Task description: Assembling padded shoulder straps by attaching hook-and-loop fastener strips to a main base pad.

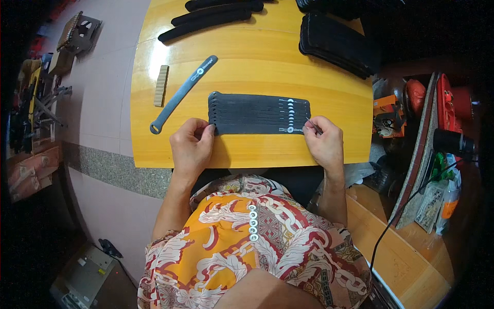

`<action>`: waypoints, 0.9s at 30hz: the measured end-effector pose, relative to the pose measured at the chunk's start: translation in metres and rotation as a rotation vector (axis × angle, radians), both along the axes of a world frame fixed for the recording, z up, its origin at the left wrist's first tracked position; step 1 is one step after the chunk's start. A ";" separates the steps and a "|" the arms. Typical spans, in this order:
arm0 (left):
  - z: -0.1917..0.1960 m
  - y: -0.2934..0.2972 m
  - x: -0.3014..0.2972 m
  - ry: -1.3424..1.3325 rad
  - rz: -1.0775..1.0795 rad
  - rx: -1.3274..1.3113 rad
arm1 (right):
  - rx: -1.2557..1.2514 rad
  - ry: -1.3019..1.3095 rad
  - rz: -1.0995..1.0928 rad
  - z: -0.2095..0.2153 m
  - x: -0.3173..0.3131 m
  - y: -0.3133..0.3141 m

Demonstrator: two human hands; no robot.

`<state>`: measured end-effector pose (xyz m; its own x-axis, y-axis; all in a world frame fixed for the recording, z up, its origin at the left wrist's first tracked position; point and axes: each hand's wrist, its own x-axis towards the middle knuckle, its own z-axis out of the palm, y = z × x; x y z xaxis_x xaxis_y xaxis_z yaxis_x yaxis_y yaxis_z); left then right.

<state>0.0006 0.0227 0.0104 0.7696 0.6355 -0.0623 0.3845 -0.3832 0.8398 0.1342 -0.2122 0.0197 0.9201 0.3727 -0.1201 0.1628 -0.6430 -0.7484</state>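
On the yellow table lies a row of dark hook-and-loop straps (pixel 252 110), overlapped edge over edge with their slotted ends at the left. My left hand (pixel 191 148) pinches the slotted end of the nearest strap at the lower left corner. At the other end, my right hand (pixel 325 144) is closed with thumb and forefinger together beside the strap tips. A thin dark piece (pixel 313 125) shows between those fingers; I cannot make out what it is. A single grey strap (pixel 184 95) with a slot at its near end lies slanted to the left.
Left of the grey strap is a ribbed tan strip (pixel 161 86). Black bundles (pixel 206 26) lie at the far edge, and a black stack (pixel 334 44) sits at the far right. Beyond the table's right side stands a cluttered shelf (pixel 411 170) with a black cable (pixel 393 216).
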 end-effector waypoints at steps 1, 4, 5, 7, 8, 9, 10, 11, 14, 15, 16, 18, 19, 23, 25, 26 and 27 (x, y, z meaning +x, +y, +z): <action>0.000 0.000 0.001 0.014 0.000 0.010 | -0.006 -0.007 -0.009 0.000 0.000 0.001; 0.000 0.001 0.001 0.020 0.008 0.013 | -0.007 -0.028 -0.007 -0.005 -0.001 0.001; 0.001 0.001 0.002 0.022 0.018 0.018 | -0.005 -0.046 -0.005 -0.007 -0.002 0.000; 0.002 0.002 0.004 0.099 0.002 0.001 | -0.014 -0.058 0.010 -0.002 -0.003 0.001; 0.003 0.003 0.005 0.108 0.003 0.007 | -0.029 -0.074 0.014 -0.001 -0.003 0.003; 0.004 0.003 0.006 0.108 0.008 0.009 | -0.027 -0.075 0.019 0.000 -0.003 0.002; 0.006 0.003 0.007 0.114 -0.006 0.022 | -0.036 -0.086 0.026 0.001 -0.002 0.002; 0.008 0.003 0.008 0.119 -0.022 0.035 | -0.045 -0.097 0.031 0.001 -0.002 0.002; 0.006 0.005 0.008 0.128 -0.034 0.063 | -0.091 -0.111 0.031 0.000 -0.002 0.004; 0.006 0.005 0.008 0.122 -0.038 0.062 | -0.093 -0.116 0.027 0.001 -0.001 0.005; 0.008 0.005 0.008 0.123 -0.046 0.093 | -0.120 -0.092 0.032 0.003 0.000 0.005; 0.009 0.005 0.008 0.113 -0.061 0.124 | -0.148 -0.078 0.028 0.006 -0.001 0.005; 0.009 0.007 0.006 0.094 -0.081 0.148 | -0.166 -0.116 0.024 0.007 -0.002 0.006; 0.021 0.004 0.001 0.116 -0.064 0.253 | -0.127 -0.275 0.044 0.023 -0.003 0.015; 0.023 -0.006 0.005 -0.023 -0.154 0.429 | 0.061 -0.218 0.034 0.019 -0.006 0.032; 0.022 -0.013 0.009 -0.159 -0.246 0.602 | 0.246 -0.153 0.024 0.015 -0.007 0.044; 0.015 -0.021 0.010 -0.151 -0.368 0.554 | 0.333 -0.253 0.080 0.006 -0.007 0.058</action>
